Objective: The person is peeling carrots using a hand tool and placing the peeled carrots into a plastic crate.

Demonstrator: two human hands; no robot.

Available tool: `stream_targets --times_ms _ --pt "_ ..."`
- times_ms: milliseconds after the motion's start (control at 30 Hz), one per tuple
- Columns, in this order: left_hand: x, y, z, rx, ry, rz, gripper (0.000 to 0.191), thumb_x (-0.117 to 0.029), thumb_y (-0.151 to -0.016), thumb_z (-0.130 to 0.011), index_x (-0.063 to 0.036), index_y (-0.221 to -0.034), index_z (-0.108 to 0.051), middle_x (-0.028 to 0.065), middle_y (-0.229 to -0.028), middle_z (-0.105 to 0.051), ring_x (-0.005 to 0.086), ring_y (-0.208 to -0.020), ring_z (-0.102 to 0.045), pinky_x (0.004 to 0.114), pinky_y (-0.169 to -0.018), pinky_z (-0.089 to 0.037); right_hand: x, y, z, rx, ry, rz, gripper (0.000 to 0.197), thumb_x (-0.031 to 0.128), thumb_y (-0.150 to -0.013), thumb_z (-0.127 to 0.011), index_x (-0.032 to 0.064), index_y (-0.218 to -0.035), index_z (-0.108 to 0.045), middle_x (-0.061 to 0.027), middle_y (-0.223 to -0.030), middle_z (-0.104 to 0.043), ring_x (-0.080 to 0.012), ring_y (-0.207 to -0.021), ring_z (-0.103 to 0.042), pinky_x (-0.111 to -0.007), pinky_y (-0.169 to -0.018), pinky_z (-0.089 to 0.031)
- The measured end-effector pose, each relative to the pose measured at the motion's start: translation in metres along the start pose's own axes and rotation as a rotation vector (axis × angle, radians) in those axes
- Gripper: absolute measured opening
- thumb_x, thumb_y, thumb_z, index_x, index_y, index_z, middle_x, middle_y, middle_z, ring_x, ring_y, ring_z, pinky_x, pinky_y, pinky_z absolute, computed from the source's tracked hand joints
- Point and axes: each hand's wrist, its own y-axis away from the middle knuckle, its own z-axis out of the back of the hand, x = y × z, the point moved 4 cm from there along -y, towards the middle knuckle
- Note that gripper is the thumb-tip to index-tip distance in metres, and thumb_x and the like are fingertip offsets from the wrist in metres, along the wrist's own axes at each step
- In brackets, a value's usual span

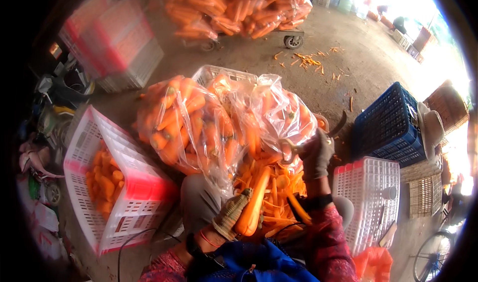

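Note:
My left hand, in a knitted work glove, grips a large carrot that slants away from me. The carrot's surface looks smooth and bright orange. My right hand, also gloved, holds a peeler, its head pointing left and apart from the carrot. Between my knees lies a heap of carrot peels. Clear plastic bags of carrots stand just beyond the peels. Past my right hand shows a dark curved blade; what it rests on is unclear.
A white-and-pink crate with carrots inside stands at left. On the right are a white crate, a blue crate and a hat. Bagged carrots sit on a wheeled cart ahead. Peel scraps litter the floor.

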Motion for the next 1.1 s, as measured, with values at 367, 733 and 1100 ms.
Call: stream_targets --times_ms 367,733,1100 --pt "-0.019 -0.015 -0.015 -0.149 -0.190 -0.156 0.036 -0.035 -0.092 -0.053 -0.0044 -0.110 -0.055 0.0053 -0.086 -0.063 0.0153 -0.065 -0.061 0.027 -0.055 -0.052 -0.005 0.095 -0.023 0.337 0.153 -0.114 0.018 0.018 -0.084 -0.056 0.0012 -0.089 -0.054 -0.0037 -0.056 -0.052 -0.0114 -0.044 -0.051 -0.021 -0.042 -0.040" --pt "-0.024 -0.019 0.001 0.128 -0.090 -0.136 0.033 -0.026 -0.095 -0.049 -0.0024 -0.118 -0.052 0.0056 -0.108 -0.059 0.0125 -0.091 -0.058 0.027 -0.075 -0.051 0.010 0.093 -0.017 0.362 0.078 -0.094 0.019 0.021 -0.085 -0.055 0.0020 -0.088 -0.053 -0.0031 -0.056 -0.050 -0.0113 -0.043 -0.048 -0.022 -0.040 -0.037" --pt "-0.010 0.010 -0.008 0.194 -0.582 -0.075 0.036 -0.030 -0.091 -0.054 -0.0023 -0.114 -0.054 0.0130 -0.094 -0.064 0.0248 -0.081 -0.063 0.037 -0.069 -0.054 -0.003 0.017 0.007 0.145 0.152 0.085 0.024 0.026 -0.087 -0.054 0.0073 -0.072 -0.050 0.0013 -0.050 -0.045 -0.0110 -0.043 -0.045 -0.024 -0.042 -0.036"
